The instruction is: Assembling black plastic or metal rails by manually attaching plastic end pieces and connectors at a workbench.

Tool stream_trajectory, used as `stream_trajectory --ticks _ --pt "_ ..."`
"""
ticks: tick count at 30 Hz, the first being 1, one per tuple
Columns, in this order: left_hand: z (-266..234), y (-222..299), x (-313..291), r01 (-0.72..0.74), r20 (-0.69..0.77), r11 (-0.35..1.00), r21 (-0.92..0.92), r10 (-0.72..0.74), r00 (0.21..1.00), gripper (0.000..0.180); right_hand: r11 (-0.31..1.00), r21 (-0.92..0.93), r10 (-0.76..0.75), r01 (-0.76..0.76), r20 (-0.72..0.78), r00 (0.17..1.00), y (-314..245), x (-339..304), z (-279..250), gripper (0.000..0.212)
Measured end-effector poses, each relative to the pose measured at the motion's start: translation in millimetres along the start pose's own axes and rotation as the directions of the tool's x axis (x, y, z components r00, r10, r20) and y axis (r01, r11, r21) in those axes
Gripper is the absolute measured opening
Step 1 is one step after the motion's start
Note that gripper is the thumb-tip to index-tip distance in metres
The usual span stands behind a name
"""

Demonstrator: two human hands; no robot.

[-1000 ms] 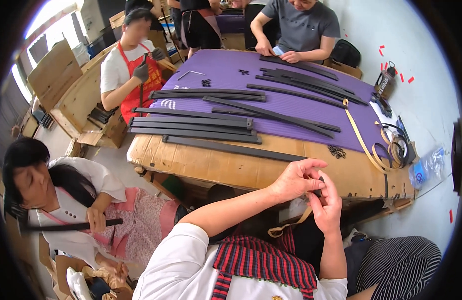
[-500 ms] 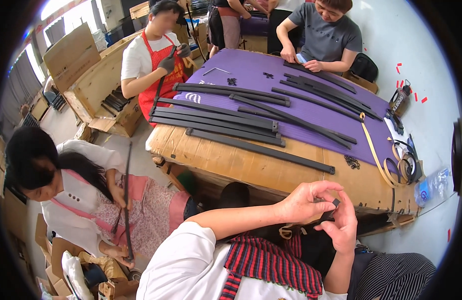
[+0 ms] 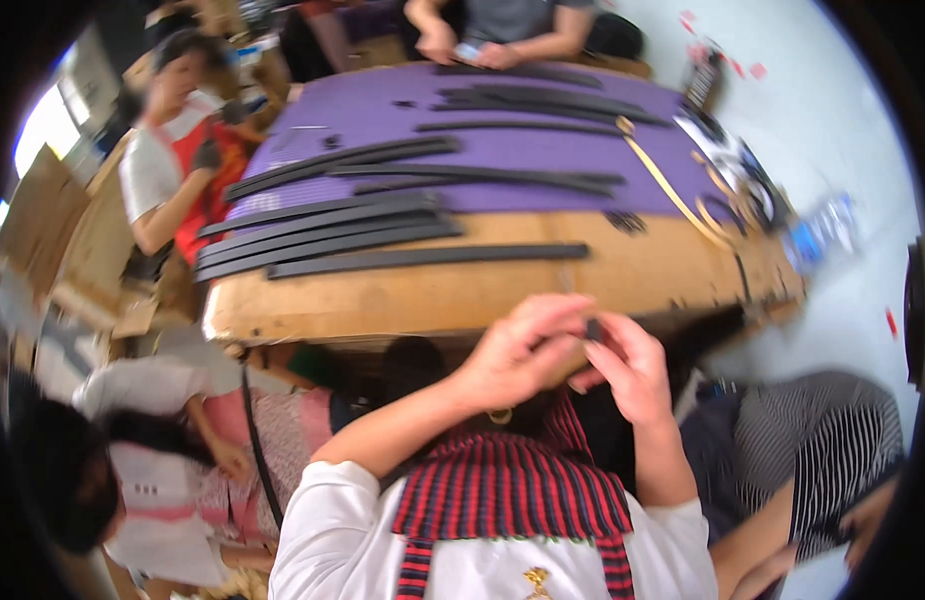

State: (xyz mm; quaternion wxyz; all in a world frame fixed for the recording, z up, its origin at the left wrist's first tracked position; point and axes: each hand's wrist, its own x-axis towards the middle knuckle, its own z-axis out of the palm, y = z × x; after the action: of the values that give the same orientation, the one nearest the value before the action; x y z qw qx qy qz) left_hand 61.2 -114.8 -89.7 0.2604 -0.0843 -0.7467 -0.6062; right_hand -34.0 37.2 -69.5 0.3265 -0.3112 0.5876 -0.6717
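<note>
Above my lap, close to the table's near edge, my two hands meet around a small black piece. My left hand has its fingers bent and closed against one side of it. From the other side, the thumb and fingers of my right hand pinch it. Motion blur and my fingers hide most of its shape. Beyond my hands a long black bar lies on the cardboard-covered tabletop. More black bars lie side by side at the left.
A purple mat holds further black bars and small dark parts. At right are a tan strap and a clear plastic bottle. Co-workers stand at the far side and left; a person in striped clothing is beside me on the right.
The view has shifted, so the table sits lower and further left. My hands stay together around the small black piece and appear nearer the middle. The left co-worker still holds a long dark strip.
</note>
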Motion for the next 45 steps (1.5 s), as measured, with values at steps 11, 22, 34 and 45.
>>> stream_trajectory --ticks 11,22,34,45 --pt "4.7 -2.5 6.8 0.000 0.073 0.992 0.127 -0.010 0.997 0.046 0.995 0.095 0.027 -0.029 0.020 0.999 22.0 -4.0 -15.2 0.021" --pt "-1.2 0.2 6.8 -0.038 0.102 0.973 0.229 0.015 0.995 0.047 0.987 0.160 0.032 -0.013 -0.121 0.992 11.2 -6.1 -5.1 0.030" --pt "-10.7 -5.8 27.8 0.042 -0.228 0.775 0.631 0.133 0.964 0.041 0.998 -0.040 0.051 -0.054 -0.070 0.996 23.8 -10.9 -18.3 0.016" --pt "-10.0 -10.6 62.3 0.490 0.104 0.871 0.042 -0.492 0.864 0.032 0.996 0.074 0.065 -0.051 -0.202 0.977 29.1 3.6 -21.5 0.018"
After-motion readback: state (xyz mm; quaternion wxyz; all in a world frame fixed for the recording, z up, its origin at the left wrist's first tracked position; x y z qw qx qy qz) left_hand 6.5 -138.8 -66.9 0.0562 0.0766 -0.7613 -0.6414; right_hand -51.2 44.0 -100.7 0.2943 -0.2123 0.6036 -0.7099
